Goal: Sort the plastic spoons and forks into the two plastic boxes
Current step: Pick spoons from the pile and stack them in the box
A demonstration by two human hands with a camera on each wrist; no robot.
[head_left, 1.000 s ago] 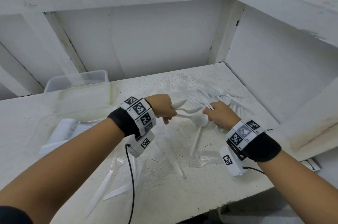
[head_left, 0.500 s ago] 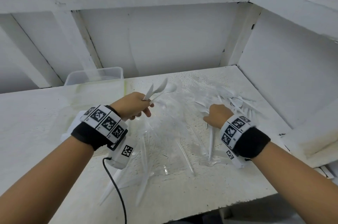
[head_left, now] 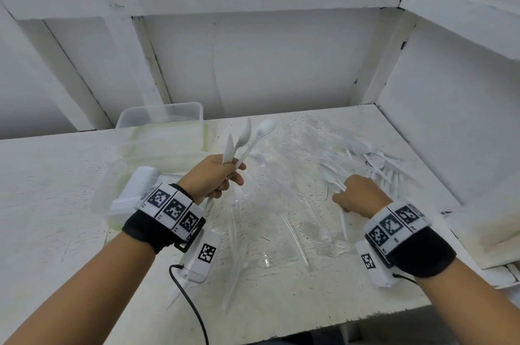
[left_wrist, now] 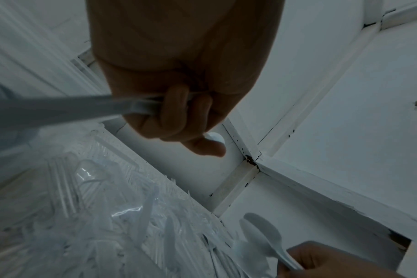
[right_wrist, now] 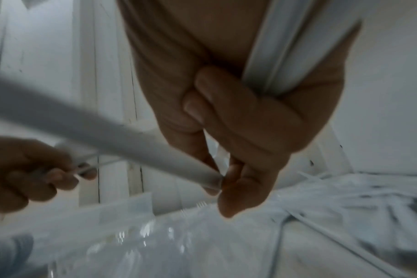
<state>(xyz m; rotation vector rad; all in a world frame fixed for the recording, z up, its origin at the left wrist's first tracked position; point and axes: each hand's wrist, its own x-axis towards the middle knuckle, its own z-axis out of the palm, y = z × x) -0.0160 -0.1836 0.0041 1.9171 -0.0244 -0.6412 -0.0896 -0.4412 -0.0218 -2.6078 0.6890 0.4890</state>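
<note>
My left hand (head_left: 229,178) grips a bunch of white plastic spoons (head_left: 244,137) by the handles, bowls pointing up, over the middle of the shelf; its curled fingers (left_wrist: 176,111) wrap the handles. My right hand (head_left: 342,198) is down at the heap of white spoons (head_left: 374,158) on the right. It holds one white handle (right_wrist: 281,56) in the palm and pinches another (right_wrist: 179,158) at the fingertips. Clear plastic forks (head_left: 281,204) lie scattered between the hands. The near plastic box (head_left: 112,175) holds stacked white cutlery; the far box (head_left: 160,116) stands behind it.
The white shelf (head_left: 56,218) is closed in by a back wall and a right side wall (head_left: 450,119). Its front edge (head_left: 309,325) runs close below my wrists. Loose clear cutlery (head_left: 233,282) lies near that edge. A black cable (head_left: 191,305) hangs from my left wrist.
My left hand has drawn away leftward from the right hand and raised its spoons upright. The right hand has stayed at the spoon heap and taken hold of more handles.
</note>
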